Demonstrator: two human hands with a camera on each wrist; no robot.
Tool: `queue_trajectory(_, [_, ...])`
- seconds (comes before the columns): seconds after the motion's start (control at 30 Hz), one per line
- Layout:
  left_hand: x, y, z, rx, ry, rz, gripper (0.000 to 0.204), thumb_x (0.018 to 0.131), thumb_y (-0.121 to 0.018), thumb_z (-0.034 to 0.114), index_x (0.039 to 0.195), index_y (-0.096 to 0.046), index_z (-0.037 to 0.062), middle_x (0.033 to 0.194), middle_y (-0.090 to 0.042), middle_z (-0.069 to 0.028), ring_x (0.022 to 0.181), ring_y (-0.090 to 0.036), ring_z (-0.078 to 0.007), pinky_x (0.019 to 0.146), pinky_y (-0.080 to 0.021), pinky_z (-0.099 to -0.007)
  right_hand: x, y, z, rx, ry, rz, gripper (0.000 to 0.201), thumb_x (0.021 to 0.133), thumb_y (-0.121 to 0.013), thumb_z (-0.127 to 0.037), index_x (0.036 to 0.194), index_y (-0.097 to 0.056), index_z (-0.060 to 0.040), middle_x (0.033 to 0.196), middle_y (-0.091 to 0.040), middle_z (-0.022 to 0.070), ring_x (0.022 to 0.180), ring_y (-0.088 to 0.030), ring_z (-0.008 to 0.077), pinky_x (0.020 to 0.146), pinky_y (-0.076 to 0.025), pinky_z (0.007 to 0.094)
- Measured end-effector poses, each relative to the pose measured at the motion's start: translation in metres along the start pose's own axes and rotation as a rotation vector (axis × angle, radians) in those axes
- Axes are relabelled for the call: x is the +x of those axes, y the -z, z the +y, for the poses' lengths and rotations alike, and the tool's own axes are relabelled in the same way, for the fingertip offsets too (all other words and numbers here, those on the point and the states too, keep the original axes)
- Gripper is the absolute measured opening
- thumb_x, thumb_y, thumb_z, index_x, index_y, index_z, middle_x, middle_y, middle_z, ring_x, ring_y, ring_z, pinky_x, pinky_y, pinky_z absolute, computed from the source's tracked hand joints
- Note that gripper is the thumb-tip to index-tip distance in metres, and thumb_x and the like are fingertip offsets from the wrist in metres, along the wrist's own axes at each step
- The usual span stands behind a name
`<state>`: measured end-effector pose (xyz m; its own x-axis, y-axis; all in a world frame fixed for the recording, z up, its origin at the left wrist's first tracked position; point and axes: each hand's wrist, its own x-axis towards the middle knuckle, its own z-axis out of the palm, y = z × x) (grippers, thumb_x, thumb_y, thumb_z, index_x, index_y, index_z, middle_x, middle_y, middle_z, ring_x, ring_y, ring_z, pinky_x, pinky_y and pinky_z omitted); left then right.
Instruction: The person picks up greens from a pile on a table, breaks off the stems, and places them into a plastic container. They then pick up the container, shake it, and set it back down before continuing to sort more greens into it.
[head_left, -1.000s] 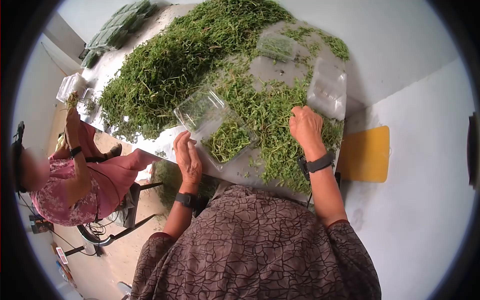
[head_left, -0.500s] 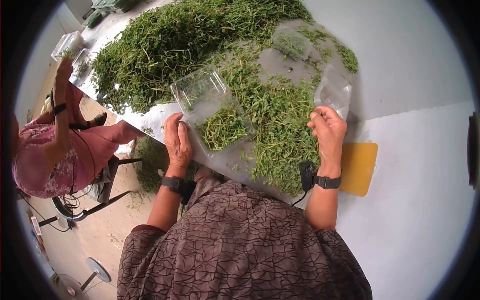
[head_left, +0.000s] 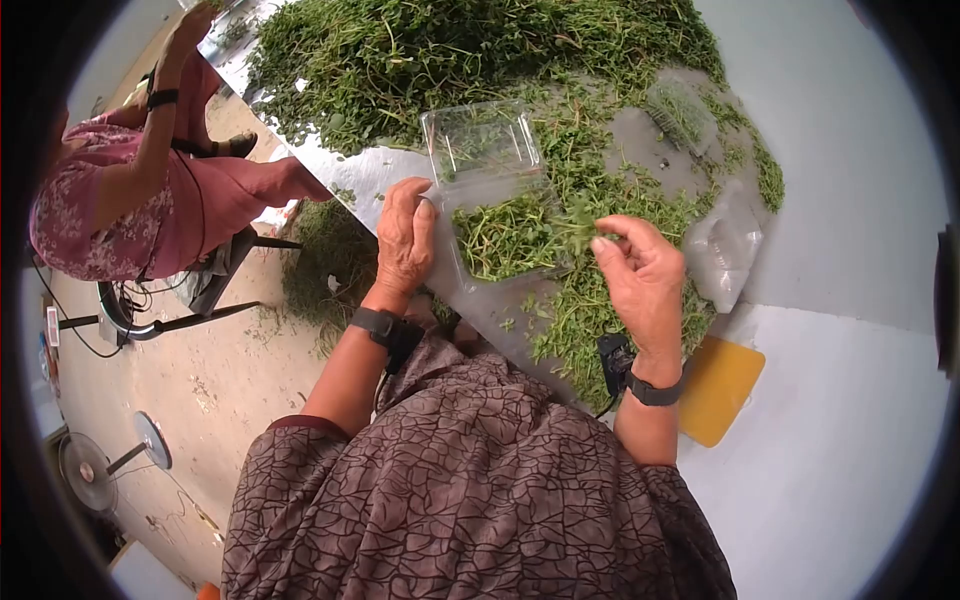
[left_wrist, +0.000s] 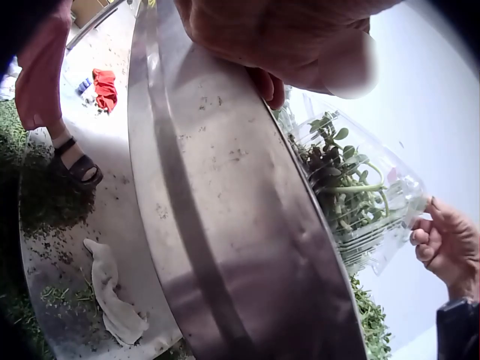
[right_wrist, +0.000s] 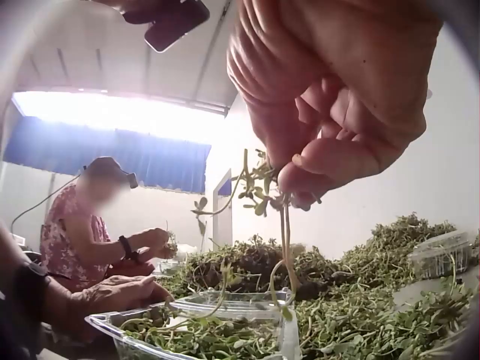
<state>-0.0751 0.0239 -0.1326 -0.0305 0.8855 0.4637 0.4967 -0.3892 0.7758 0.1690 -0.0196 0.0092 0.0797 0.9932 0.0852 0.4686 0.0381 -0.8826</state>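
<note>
My right hand [head_left: 645,285] pinches a small sprig of leafy greens [right_wrist: 283,232] between thumb and fingertips. Its stems dangle over the near part of a hinged clear plastic box [right_wrist: 105,324]. In the head view the box's lid [head_left: 485,145] is folded back, away from me, and cut greens [head_left: 505,235] lie in its base. My left hand [head_left: 405,240] rests by the box's left side at the table edge, its fingers loosely bent and nothing held in them. In the left wrist view that hand partly hides the box behind the metal table edge [left_wrist: 225,150].
A large heap of greens [head_left: 400,70] covers the back of the table, with looser greens [head_left: 575,340] to the right. Another box with greens [head_left: 682,115] and an empty plastic tray [head_left: 722,250] stand right. A seated person [head_left: 130,190] works at left. A yellow board [head_left: 725,390] sits beyond the table's right edge.
My right hand has lifted from the loose greens on the right and come left to the box with a sprig. The left hand has stayed beside the box. The head view has shifted.
</note>
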Motion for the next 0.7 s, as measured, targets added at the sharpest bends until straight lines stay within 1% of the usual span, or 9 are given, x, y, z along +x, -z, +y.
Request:
queue_trajectory(0.07, [0.0,-0.001,-0.003,0.017,-0.018,0.019,0.026,0.096,-0.039,0.016,0.112,-0.053,0.0011,0.097,-0.054,-0.0118,0.071,-0.055,-0.0189,0.072,-0.046,-0.0325,0.001,-0.006,-0.001,-0.056,0.01,-0.05,0.017,0.081,-0.065,0.0,0.098,-0.065,0.0015,0.092,-0.065,0.008,0.068,-0.06,0.0098,0.056,-0.047,0.0234])
queue_trajectory(0.17, [0.0,-0.001,-0.002,0.018,-0.01,0.033,0.026,0.096,-0.039,0.017,0.111,-0.054,0.0016,0.089,-0.055,-0.0106,0.071,-0.055,-0.0194,0.071,-0.046,-0.0328,-0.002,-0.002,0.01,-0.04,-0.004,0.005,0.02,0.08,-0.066,-0.002,0.099,-0.065,0.0016,0.096,-0.066,0.0108,0.068,-0.061,0.0133,0.056,-0.049,0.0263])
queue_trajectory(0.2, [0.0,-0.002,0.0,0.0,0.017,0.036,0.026,0.096,-0.039,0.017,0.111,-0.054,0.0018,0.085,-0.055,-0.01,0.071,-0.055,-0.0196,0.071,-0.046,-0.0329,-0.002,0.002,0.015,-0.145,0.002,0.034,0.02,0.08,-0.066,-0.002,0.1,-0.065,0.0014,0.096,-0.066,0.0112,0.068,-0.061,0.0142,0.056,-0.049,0.0266])
queue_trajectory(0.3, [0.0,-0.001,0.002,-0.029,0.04,0.021,0.026,0.096,-0.039,0.017,0.11,-0.054,0.0017,0.084,-0.055,-0.0096,0.07,-0.054,-0.0198,0.07,-0.046,-0.0328,-0.001,0.018,0.029,-0.314,0.012,0.094,0.021,0.079,-0.066,-0.003,0.1,-0.065,0.0003,0.097,-0.066,0.0125,0.068,-0.063,0.0182,0.058,-0.049,0.0288])
queue_trajectory(0.43, [0.002,0.001,0.002,-0.011,0.038,0.0,0.027,0.097,-0.039,0.018,0.108,-0.056,0.002,0.087,-0.055,-0.0089,0.068,-0.054,-0.0177,0.067,-0.046,-0.0311,-0.008,0.039,0.036,-0.542,-0.104,0.132,0.024,0.077,-0.067,-0.007,0.1,-0.066,-0.0013,0.095,-0.066,0.0148,0.075,-0.065,0.0271,0.069,-0.05,0.0367])
queue_trajectory(0.47, [0.001,0.003,0.005,-0.066,0.138,-0.046,0.026,0.094,-0.04,0.018,0.105,-0.056,-0.0004,0.1,-0.058,-0.018,0.088,-0.057,-0.0324,0.08,-0.046,-0.0386,-0.011,0.042,0.042,-0.636,-0.086,0.123,0.026,0.076,-0.068,-0.008,0.1,-0.066,-0.0015,0.095,-0.066,0.015,0.078,-0.065,0.0286,0.071,-0.05,0.0379])
queue_trajectory(0.57, [0.003,0.002,0.007,-0.065,0.141,-0.027,0.026,0.095,-0.039,0.017,0.1,-0.058,0.0,0.099,-0.058,-0.017,0.083,-0.057,-0.0296,0.078,-0.046,-0.0377,-0.019,0.047,0.059,-0.765,-0.063,0.117,0.027,0.073,-0.071,-0.011,0.098,-0.066,-0.0025,0.09,-0.065,0.0153,0.08,-0.063,0.0324,0.071,-0.05,0.0408])
queue_trajectory(0.63, [0.003,0.001,0.009,-0.08,0.131,-0.017,0.026,0.095,-0.039,0.016,0.099,-0.058,-0.0004,0.099,-0.058,-0.0163,0.079,-0.058,-0.0274,0.075,-0.046,-0.0367,-0.023,0.047,0.065,-0.956,0.048,0.007,0.028,0.075,-0.066,-0.009,0.102,-0.065,-0.0008,0.089,-0.064,0.0153,0.07,-0.062,0.0298,0.065,-0.048,0.0377])
queue_trajectory(0.7, [0.004,0.003,0.01,-0.067,0.142,-0.022,0.026,0.096,-0.039,0.017,0.099,-0.058,-0.0006,0.099,-0.059,-0.0157,0.076,-0.058,-0.0248,0.072,-0.047,-0.0354,-0.023,0.045,0.067,-0.955,0.058,0.034,0.02,0.074,-0.066,-0.008,0.093,-0.067,-0.0005,0.084,-0.062,0.0148,0.068,-0.06,0.0315,0.063,-0.047,0.0386])
